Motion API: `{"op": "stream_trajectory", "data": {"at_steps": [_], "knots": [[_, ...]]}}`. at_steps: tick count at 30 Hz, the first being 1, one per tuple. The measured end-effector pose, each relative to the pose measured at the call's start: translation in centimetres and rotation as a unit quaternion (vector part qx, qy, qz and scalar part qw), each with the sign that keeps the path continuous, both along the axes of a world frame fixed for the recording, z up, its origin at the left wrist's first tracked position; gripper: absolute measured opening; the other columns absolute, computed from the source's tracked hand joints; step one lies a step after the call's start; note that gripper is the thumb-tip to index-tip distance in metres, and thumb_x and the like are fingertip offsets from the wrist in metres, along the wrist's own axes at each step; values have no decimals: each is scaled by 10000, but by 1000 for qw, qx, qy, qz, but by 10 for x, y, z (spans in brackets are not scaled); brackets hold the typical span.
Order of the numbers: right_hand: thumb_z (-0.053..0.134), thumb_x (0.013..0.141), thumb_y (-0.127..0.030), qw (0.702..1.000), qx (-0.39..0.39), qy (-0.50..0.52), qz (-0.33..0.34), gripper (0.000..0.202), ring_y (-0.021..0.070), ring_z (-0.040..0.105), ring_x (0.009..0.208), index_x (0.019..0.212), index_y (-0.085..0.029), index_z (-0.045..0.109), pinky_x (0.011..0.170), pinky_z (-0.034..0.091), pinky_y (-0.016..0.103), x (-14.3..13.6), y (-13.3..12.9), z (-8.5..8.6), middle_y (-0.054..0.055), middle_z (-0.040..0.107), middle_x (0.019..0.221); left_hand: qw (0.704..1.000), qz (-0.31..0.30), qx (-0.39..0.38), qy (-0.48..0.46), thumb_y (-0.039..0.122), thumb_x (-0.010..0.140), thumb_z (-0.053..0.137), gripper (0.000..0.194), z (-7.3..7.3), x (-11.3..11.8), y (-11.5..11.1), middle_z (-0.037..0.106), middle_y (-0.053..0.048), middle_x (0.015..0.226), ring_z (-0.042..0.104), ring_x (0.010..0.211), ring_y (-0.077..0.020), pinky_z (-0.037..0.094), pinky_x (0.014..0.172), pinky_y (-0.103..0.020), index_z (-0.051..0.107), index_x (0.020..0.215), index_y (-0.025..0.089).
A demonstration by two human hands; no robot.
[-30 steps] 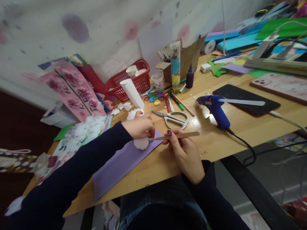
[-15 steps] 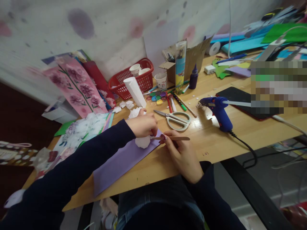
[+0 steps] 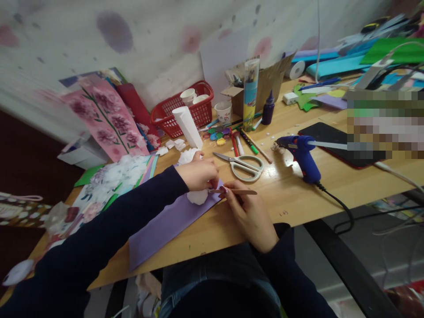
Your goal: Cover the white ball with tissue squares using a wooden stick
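Note:
A thin brown wooden craft stick (image 3: 245,192) is pinched in my right hand (image 3: 253,216). Its left end points at a crumpled white paper piece (image 3: 198,197) lying on a long purple paper strip (image 3: 165,229). My left hand (image 3: 200,172) reaches over that white piece with curled fingers pressed together at its upper right edge; the fingertips are partly hidden. Another ruffled white paper piece (image 3: 188,155) shows just behind my left hand. Open-bladed scissors (image 3: 247,168) with pale handles lie beyond my right hand.
A blue glue gun (image 3: 300,152) stands at the right, its cord trailing over the table edge. Behind are a red basket (image 3: 165,117) with cups, a white paper roll (image 3: 187,127), a purple bottle (image 3: 268,110) and several pens. Flower artwork (image 3: 106,117) leans at left.
The craft stick has shifted slightly left, with less of it sticking out past my right hand. My left hand stays at the white paper piece. The view has moved a little.

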State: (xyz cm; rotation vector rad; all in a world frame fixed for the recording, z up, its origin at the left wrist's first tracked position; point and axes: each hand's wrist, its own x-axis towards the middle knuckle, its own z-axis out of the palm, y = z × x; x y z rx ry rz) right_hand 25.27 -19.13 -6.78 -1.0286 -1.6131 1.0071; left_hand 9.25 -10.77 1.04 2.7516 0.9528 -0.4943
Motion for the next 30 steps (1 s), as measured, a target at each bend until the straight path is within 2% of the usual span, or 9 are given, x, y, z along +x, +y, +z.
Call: {"op": "stream_trajectory", "data": {"at_steps": [5,8,10,12,14,17,21,24,30], "knots": [[461,961,-293,1000,-2,-10,6,195,175,615,743,959,-201,633,680,430,286,0,2,0,24,676,812,1000,13,-6,5,75,787,596,206,0,2,1,709,-46,834,557,917,-210,402,810,-299,753,781,208],[458,961,-298,1000,-6,-11,3,191,177,618,749,954,-201,623,687,432,287,-1,3,-1,25,677,818,999,40,3,0,-23,740,537,320,9,-1,-5,708,-51,901,572,948,-211,395,855,-329,739,862,193],[454,963,-310,1000,-12,-13,3,197,182,624,765,947,-198,614,704,433,293,-2,3,-1,28,682,829,996,87,30,-17,-29,755,508,361,18,-9,-16,705,-54,991,585,1004,-218,370,931,-388,714,955,190],[449,964,-310,1000,-14,-19,3,201,186,626,774,941,-196,613,716,432,299,-2,3,-1,31,685,829,985,155,66,-24,36,806,521,310,26,-24,-33,699,-61,1065,596,1048,-234,343,989,-447,684,1023,187],[450,961,-296,1000,-14,-28,2,195,184,623,760,936,-197,617,704,429,295,-1,2,0,28,685,818,972,216,87,-11,126,853,531,282,28,-42,-53,673,-93,1168,591,1105,-249,365,1006,-437,650,1106,167],[452,955,-282,999,-13,-38,-7,195,178,622,732,914,-197,623,674,427,283,-1,1,2,28,685,807,953,293,69,23,263,887,541,381,17,-64,-84,584,-155,1338,529,1242,-264,368,1060,-401,588,1237,120],[465,947,-292,998,-13,-55,-15,184,178,639,713,927,-196,622,655,444,278,-3,-1,2,33,699,815,928,367,25,64,417,867,563,577,-6,-70,-114,400,-160,1494,371,1385,-313,290,1116,-497,487,1371,147],[456,951,-295,999,-3,-52,-14,193,178,659,720,936,-192,619,666,471,275,-5,-2,1,41,714,823,920,387,19,59,417,865,552,629,-16,-65,-125,308,-149,1535,321,1412,-314,274,1114,-515,417,1428,173],[440,954,-305,998,2,-61,-2,223,186,678,746,901,-189,623,676,492,277,-7,0,2,56,723,834,918,395,21,33,403,861,564,664,-19,-65,-131,260,-136,1551,315,1415,-301,287,1103,-474,386,1446,145]]}}
